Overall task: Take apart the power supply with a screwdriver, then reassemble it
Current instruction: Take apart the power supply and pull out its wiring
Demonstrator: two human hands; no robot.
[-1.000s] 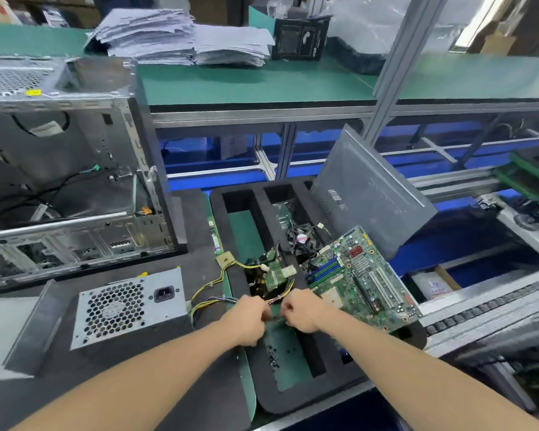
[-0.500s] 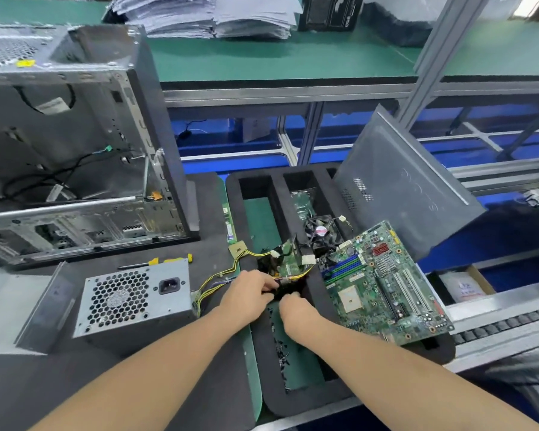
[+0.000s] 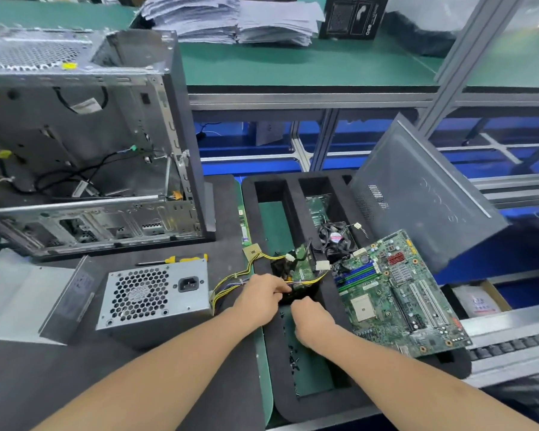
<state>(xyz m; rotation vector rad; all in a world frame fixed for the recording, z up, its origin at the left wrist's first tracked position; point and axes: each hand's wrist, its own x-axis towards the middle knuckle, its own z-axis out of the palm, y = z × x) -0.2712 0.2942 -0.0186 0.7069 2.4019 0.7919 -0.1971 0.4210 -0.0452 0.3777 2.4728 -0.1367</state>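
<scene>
Your grey metal power supply box (image 3: 156, 301) with its honeycomb fan grille lies on the dark tabletop (image 3: 75, 384), just in front of the open silver computer case (image 3: 84, 144). The yellow-handled screwdriver (image 3: 175, 260) lies flat between these two, right behind the box, and no hand touches it. A bundle of yellow and black cables (image 3: 231, 278) goes from the right side of the box over the edge of the black foam tray (image 3: 321, 402) with long compartments. Your left hand (image 3: 262, 293) is at the end of this bundle, above the middle compartment, and its grip is closed around the cables, the fingers curled on them. Your right hand (image 3: 311, 321) is just beside it, lower over the same compartment; its fingers are bent down and away from the camera, so I cannot tell if its grip pinches something. Small dark screws (image 3: 293, 359) lie loose on the green floor of this compartment. A green motherboard (image 3: 399, 293) rests tilted on the right part of the tray, a black cooling fan (image 3: 336, 237) sits behind it, and a grey side panel (image 3: 417, 194) leans further back.
</scene>
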